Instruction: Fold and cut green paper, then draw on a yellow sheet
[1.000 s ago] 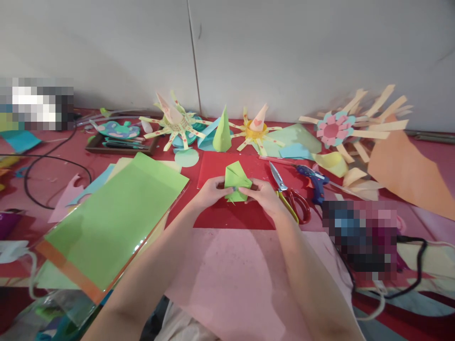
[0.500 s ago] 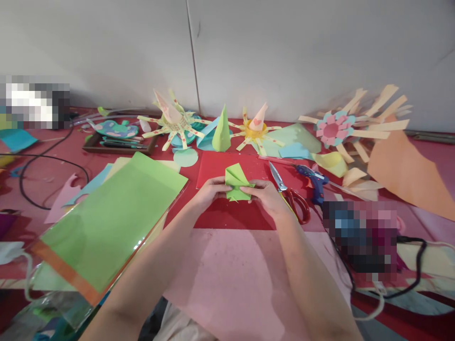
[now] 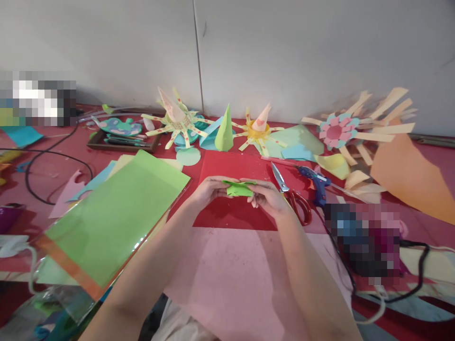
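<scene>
Folded paper [image 3: 240,190]: held between both hands above the red card [image 3: 222,215]; green, creased in layers, and seen nearly edge-on. Whether the card is touched by it cannot be told.
Left hand [image 3: 210,191]: fingers narrowed and closed on the left end of the folded paper.
Right hand [image 3: 270,196]: right end of the folded paper gripped between thumb and fingers; lower fingertips shown beneath that end.
Forearms: extended from the near side, with the pink sheet [image 3: 223,274] left visible between them.
Red card: laid flat on the table [image 3: 53,166], under the hands; its near edge is met by the pink sheet.
Scissors [image 3: 280,180]: laid just right of the right hand, blades pointed away, red handles toward the near side.
Glue gun [image 3: 316,182]: placed to the right of the scissors; blue-bodied.
Green sheet [image 3: 121,213]: enclosed in a clear sleeve, laid aslant over other sheets, left of the left hand.
Green cone [image 3: 224,132]: stood upright beyond the red card, between two cone-topped strip figures [image 3: 260,130].
Flower [image 3: 337,130]: set at the far right; pink and blue petals, with pale strips spread around.
Orange sheet [image 3: 408,166]: placed near the flower, on the right.
Tray [image 3: 121,148]: positioned at the far left near the wall [image 3: 106,47]; pens [image 3: 126,141] held inside.
</scene>
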